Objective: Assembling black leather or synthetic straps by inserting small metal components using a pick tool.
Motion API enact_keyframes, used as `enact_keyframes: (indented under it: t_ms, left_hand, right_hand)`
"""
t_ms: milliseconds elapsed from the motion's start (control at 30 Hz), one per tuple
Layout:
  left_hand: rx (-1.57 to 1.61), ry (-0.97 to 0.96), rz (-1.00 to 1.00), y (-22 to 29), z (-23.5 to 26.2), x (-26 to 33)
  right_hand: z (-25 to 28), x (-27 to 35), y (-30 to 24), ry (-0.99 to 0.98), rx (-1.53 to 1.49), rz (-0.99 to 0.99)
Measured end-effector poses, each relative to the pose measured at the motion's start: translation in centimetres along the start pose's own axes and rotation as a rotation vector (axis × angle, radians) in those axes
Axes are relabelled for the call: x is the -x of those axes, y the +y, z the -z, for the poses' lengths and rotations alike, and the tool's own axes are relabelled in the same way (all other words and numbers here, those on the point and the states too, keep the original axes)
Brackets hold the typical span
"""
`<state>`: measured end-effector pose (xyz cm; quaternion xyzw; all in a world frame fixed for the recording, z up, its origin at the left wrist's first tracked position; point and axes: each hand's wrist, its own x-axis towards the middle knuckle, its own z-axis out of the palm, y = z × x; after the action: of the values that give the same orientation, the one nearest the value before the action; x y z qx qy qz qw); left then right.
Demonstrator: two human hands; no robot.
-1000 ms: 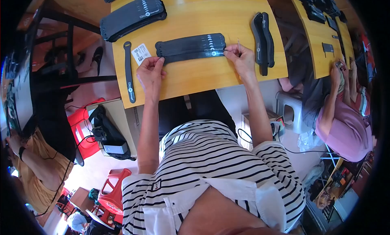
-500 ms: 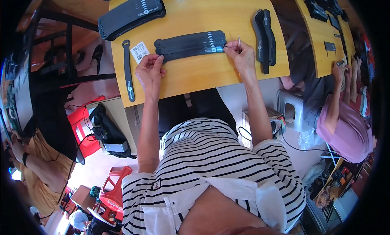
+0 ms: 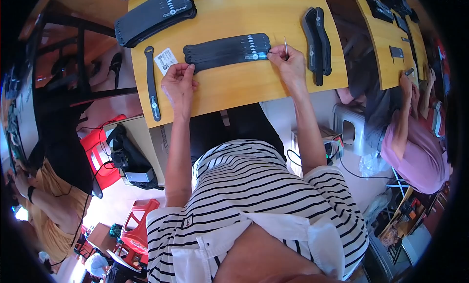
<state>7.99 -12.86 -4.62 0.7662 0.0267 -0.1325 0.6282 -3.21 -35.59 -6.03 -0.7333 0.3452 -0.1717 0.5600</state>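
Note:
A fanned stack of black straps [image 3: 220, 49] with pale marks near the right end lies on the yellow table in front of me. My left hand [image 3: 179, 85] pinches the near left end of the nearest strap. At the opposite end, my right hand [image 3: 289, 63] has thumb and fingertip closed on the strap's tip. A thin, shiny pointed tool [image 3: 286, 42] sticks up from the right fingers; its kind is unclear. Beside my left hand lie a white printed label [image 3: 165, 58] and a single black strap [image 3: 152, 85] with a looped end.
A thick strap bundle [image 3: 155, 18] sits at the far left of the table [image 3: 244, 9]. Another bundle [image 3: 316, 46] stands on its side at the right. Co-workers sit left and right, one in a pink top [image 3: 415, 153]. A red stool [image 3: 136, 227] stands behind at left.
The view has shifted slightly, so the table things sit a little further left and up. Both hands keep their grip on the strap ends.

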Motion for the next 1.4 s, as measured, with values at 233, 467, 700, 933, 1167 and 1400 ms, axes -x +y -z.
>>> enact_keyframes:
  t_ms: [233,467,700,933,1167,1400]
  left_hand:
    - [-0.026,0.011,-0.032,-0.43,-0.04,-0.28]
    - [-0.044,0.02,-0.043,-0.39,-0.07,-0.21]
    - [-0.062,0.026,-0.055,-0.23,-0.1,-0.19]
    - [-0.038,0.028,-0.073,-0.48,-0.32,-0.22]
    - [-0.084,0.072,-0.067,-0.29,-0.49,-0.1]
    - [-0.114,0.063,-0.065,-0.29,-0.43,-0.25]
  right_hand:
    - [-0.18,0.12,-0.1,0.046,0.0,0.022]
    - [-0.16,0.22,-0.35,0.04,0.029,-0.006]
    - [-0.29,0.08,-0.24,0.052,0.042,0.013]
    - [-0.39,0.09,-0.09,0.08,0.073,0.051]
    - [-0.65,0.11,0.0,0.078,0.064,0.061]
    - [-0.68,0.35,-0.68,0.091,0.133,0.032]
